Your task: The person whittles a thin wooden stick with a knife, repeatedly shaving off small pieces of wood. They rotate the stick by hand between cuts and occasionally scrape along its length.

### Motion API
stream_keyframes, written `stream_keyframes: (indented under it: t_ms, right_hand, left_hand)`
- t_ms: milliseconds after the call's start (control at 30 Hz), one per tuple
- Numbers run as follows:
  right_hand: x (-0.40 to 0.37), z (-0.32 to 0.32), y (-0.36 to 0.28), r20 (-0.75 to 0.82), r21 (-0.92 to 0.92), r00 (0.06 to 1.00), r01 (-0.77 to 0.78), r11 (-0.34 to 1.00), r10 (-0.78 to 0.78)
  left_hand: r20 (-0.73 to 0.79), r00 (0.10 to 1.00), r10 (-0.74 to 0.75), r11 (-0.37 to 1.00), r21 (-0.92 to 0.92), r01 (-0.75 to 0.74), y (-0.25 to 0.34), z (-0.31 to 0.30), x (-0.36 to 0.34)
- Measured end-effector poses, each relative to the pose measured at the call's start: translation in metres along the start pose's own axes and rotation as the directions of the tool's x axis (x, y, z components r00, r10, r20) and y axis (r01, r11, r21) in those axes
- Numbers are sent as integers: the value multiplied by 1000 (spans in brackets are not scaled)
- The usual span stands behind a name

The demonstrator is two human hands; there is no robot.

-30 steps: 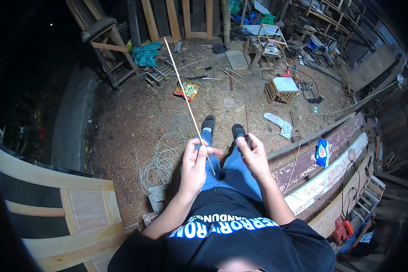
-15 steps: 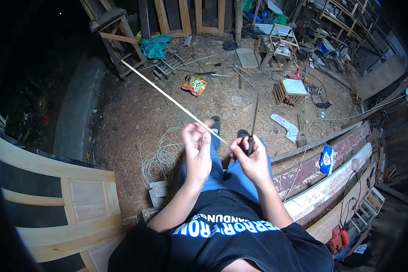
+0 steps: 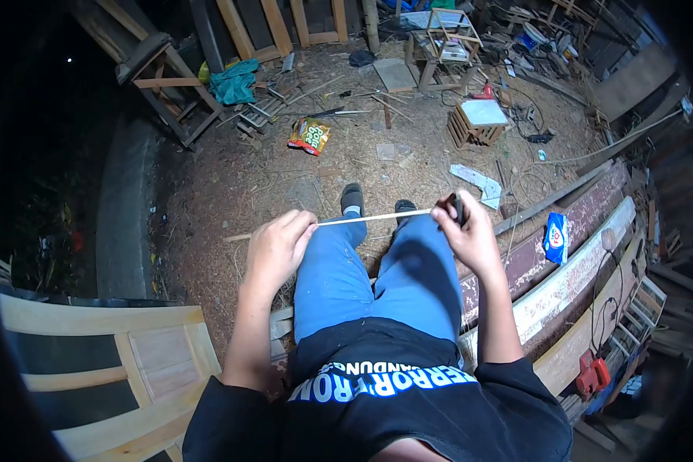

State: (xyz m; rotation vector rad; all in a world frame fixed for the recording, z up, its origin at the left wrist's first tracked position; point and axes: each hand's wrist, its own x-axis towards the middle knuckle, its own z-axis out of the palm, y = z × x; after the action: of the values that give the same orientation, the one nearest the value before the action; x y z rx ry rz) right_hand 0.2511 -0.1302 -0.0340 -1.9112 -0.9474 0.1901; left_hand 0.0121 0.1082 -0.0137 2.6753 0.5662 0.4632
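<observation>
Left hand (image 3: 279,245) pinches the stick (image 3: 369,218), which lies level across the knees. Right hand (image 3: 470,235) is closed on the stick's other end and a dark tool (image 3: 457,206). Grip firmly and stroke away from the legs. A wrapper (image 3: 309,135) lies beyond on the ground.

Thin pale stick (image 3: 362,219), seemingly level

Stick (image 3: 377,218) across legs (image 3: 362,277), between left hand (image 3: 277,246) and right hand (image 3: 466,235); snack packet (image 3: 309,135) ahead; door panel (image 3: 115,362) left.
</observation>
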Motion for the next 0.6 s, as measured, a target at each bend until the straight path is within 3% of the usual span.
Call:
stream_keyframes:
  t_ms: [67, 133, 233, 267, 400, 467, 600]
  right_hand:
    - [5, -7, -6, -198, -75, 980, 19, 997, -33]
    - [6, -10, 5, -268, -155, 956, 80, 985, -120]
    - [-8, -3, -3, 4, 105, 992, -125, 987, 125]
    - [-11, 6, -4, 14, 123, 998, 51, 991, -53]
    - [-14, 25, -23, 198, 42, 968, 151, 988, -156]
    - [-8, 24, -32, 172, -29, 958, 236, 971, -228]
    - [2, 19, -39, 158, -101, 924, 366, 925, -348]
  left_hand:
    - [-46, 999, -21, 997, -81, 17, 5, 15, 0]
    - [-52, 992, -117, 953, -287, 97, 9, 27, 0]
    - [26, 954, -297, 688, -688, 233, 27, 43, 2]
    - [45, 952, -302, 652, -719, 241, 33, 46, 3]
    - [96, 949, -299, 515, -821, 245, 61, 52, 9]
    - [153, 941, -303, 408, -871, 273, 77, 51, 8]
    - [331, 910, -250, 318, -860, 400, 92, 39, 5]
